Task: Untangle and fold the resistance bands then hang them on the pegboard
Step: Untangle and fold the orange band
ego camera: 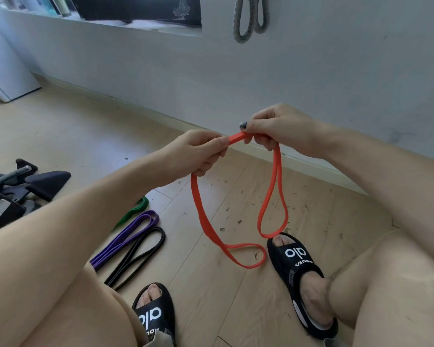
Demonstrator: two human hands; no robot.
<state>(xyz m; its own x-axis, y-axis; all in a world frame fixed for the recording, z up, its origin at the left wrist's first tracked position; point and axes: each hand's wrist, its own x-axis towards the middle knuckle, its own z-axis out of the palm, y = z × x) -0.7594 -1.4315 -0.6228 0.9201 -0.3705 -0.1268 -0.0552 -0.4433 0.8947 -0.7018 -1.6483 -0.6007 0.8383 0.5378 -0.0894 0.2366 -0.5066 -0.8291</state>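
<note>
An orange resistance band (273, 194) hangs in two loops from both hands above the floor (211, 284), near the wall's skirting. The left hand (201, 152) pinches its top, fingers curled round it; the right hand (273, 128) grips it just beside. On the floor to the left lie purple (130, 236), black (140, 256) and green (135, 209) bands. A grey band (248, 18) hangs on the wall.

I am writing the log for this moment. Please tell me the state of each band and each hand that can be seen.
orange band: held up by both hands, loops hanging down
left hand: grips the orange band
right hand: grips the orange band
purple band: folded, on the floor
black band: folded, on the floor
green band: on the floor, partly hidden
grey band: hanging on the wall
</note>
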